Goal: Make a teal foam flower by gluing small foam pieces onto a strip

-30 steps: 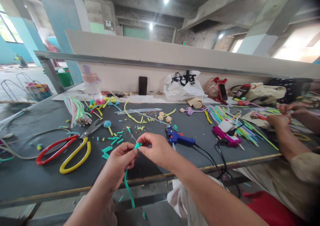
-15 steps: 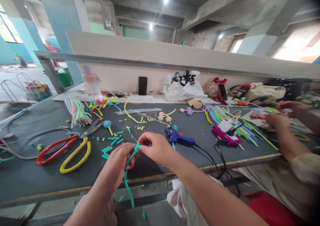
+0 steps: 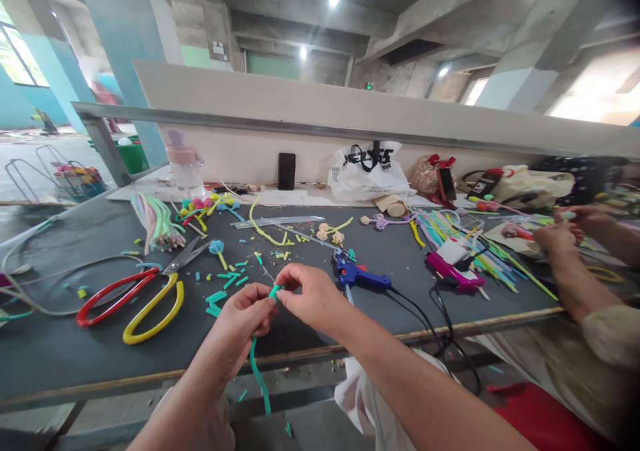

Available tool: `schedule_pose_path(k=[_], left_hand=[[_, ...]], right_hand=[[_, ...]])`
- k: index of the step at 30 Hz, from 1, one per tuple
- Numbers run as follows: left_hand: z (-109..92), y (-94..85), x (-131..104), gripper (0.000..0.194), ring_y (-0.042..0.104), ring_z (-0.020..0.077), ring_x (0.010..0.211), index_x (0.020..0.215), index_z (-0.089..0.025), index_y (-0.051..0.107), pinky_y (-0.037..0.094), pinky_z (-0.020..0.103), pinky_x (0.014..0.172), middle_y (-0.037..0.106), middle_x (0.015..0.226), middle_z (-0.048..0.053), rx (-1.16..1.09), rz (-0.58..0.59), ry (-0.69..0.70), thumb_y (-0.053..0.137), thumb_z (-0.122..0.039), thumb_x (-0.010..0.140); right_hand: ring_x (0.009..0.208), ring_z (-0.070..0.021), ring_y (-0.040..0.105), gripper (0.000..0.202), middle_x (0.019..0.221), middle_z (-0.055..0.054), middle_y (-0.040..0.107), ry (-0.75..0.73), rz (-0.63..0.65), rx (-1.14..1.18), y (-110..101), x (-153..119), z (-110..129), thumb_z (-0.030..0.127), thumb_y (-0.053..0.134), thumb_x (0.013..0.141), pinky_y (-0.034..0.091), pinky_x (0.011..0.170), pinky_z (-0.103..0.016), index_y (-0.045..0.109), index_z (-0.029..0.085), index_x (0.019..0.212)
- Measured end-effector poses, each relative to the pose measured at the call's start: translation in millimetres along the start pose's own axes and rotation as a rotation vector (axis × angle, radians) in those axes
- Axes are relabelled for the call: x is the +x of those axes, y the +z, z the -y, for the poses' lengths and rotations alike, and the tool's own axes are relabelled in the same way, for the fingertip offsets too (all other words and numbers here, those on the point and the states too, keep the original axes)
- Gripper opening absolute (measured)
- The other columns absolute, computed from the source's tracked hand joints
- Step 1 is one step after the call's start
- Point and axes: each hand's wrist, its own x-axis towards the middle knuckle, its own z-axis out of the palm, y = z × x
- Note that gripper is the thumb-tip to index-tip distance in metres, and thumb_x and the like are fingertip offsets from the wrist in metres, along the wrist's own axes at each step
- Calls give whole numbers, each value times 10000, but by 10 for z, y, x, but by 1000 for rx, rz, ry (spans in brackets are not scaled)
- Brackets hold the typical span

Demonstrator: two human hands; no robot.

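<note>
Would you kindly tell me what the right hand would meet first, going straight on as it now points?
Beyond the teal chenille stem it holds, most likely the left hand, though depth is unclear.

Left hand (image 3: 250, 312): bare
Right hand (image 3: 311, 301): bare
Forearms (image 3: 213, 368): bare to lower frame edge
Clothing (image 3: 387, 408): pale, creased, bottom centre

Dark worktop (image 3: 75, 358) — open scissors (image 3: 171, 279), blue glue gun (image 3: 367, 280), short green pieces (image 3: 216, 297), pastel bundle (image 3: 156, 223)

From the wearer's two hands (image 3: 247, 312), one pair of scissors (image 3: 167, 273) lay at nine o'clock, one glue gun (image 3: 365, 278) at three.
</note>
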Motion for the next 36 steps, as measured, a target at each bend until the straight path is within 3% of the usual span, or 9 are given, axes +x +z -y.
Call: schedule_pose_path(k=[15, 22, 25, 36], left_hand=[[-25, 3, -33, 83, 324, 45, 452, 649, -135, 560, 192, 173, 404, 471, 524, -42, -29, 8, -2, 626, -182, 663], [-65, -18, -34, 76, 359, 47, 458, 679, -133, 572, 201, 174, 407, 523, 575, -13, -66, 11, -46, 623, -187, 661], [-89, -29, -38, 82, 371, 49, 465, 702, -134, 576, 203, 176, 411, 533, 595, -7, -101, 31, -67, 622, -195, 671], [-43, -23, -39, 116, 314, 47, 447, 642, -135, 569, 193, 176, 414, 449, 494, -53, -49, 31, -8, 655, -210, 662]], right_hand=[[666, -119, 553, 117, 708, 9, 633, 34, 0, 42, 25, -12, 39, 110, 589, 673, 430, 641, -228, 609, 178, 766], [738, -120, 602, 165, 844, -34, 646, 112, 81, 517, -32, 14, -91, 168, 500, 781, 479, 714, -268, 592, 156, 917], [710, -108, 596, 175, 840, -33, 630, 159, 100, 612, -54, 28, -109, 167, 463, 802, 481, 712, -271, 582, 145, 930], [673, -112, 548, 153, 734, 13, 627, 3, 9, 178, 34, -12, 8, 103, 565, 659, 439, 651, -218, 608, 176, 787]])
